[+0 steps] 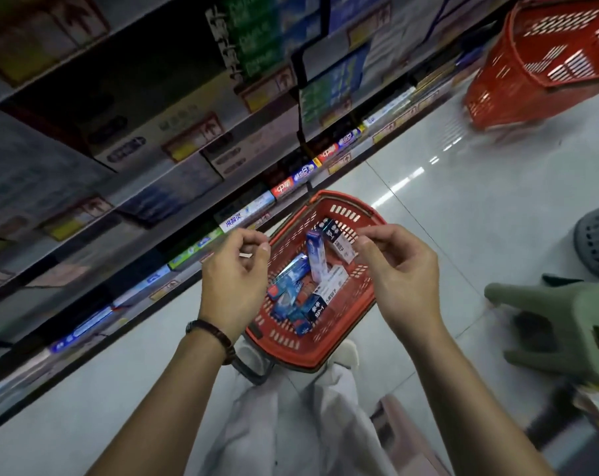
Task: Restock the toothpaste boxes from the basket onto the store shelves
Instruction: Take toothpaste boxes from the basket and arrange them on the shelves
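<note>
On the pale tiled floor (463,207) just below centre: red basket (310,359), close beside the foot of the store shelves (188,187), which run from 7 o'clock up to 1 o'clock. Inside it, a loose heap of toothpaste boxes (301,304), mostly blue and white, lying crosswise on one another; one blue box (316,257) standing nearly upright toward the basket's 12 o'clock end. Above the 9 o'clock rim, left hand (234,280), back to the camera, fingers loosely curled, thumb near the forefinger, gripping nothing. Above the 3 o'clock rim, right hand (399,269), likewise loosely curled, thumb and forefinger tips close together with nothing between them. Both hands held over the basket, apart from the boxes below. Dark beaded bracelet (212,333) round the left wrist. Rows of shelf stock (284,187) along the shelf edges, blurred. At 1 o'clock, a second red basket (538,73). At 4 o'clock, a green plastic stool (573,324); at 3 o'clock, cut by the frame edge, a grey perforated object (597,242), unclear what.
</note>
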### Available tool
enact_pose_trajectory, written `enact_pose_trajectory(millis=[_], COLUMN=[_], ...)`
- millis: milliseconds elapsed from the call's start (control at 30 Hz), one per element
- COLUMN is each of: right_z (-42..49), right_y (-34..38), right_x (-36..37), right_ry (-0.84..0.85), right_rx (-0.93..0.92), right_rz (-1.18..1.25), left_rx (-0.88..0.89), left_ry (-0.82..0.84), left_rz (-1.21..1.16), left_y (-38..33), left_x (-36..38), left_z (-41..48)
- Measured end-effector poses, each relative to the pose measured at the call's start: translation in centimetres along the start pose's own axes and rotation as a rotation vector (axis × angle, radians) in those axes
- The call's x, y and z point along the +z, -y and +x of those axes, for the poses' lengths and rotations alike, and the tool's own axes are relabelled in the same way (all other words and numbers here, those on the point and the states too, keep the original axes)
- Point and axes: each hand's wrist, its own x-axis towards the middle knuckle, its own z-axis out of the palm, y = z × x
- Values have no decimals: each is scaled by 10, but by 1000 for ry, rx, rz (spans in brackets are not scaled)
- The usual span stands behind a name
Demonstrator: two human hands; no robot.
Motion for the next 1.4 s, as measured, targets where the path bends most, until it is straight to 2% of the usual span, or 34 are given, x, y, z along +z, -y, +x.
enact_pose_trajectory(millis=[333, 467, 700, 933, 1400], right_z=[42, 61, 81, 93, 99], right_y=[-93, -130, -192, -246, -311], right_x=[15, 17, 21, 31, 36], right_ry=[48, 45, 57, 44, 4], right_rx=[11, 23, 42, 97, 151], right_rz=[-9, -28, -40, -20, 55], left_rx=[-5, -18, -75, -168, -252], left_ry=[28, 87, 160, 154, 146], left_rz=[13, 76, 114, 88, 213], left_y=[69, 102, 164, 214, 279], left_x=[85, 118, 166, 229, 339], left_z=[36, 50, 82, 125, 187])
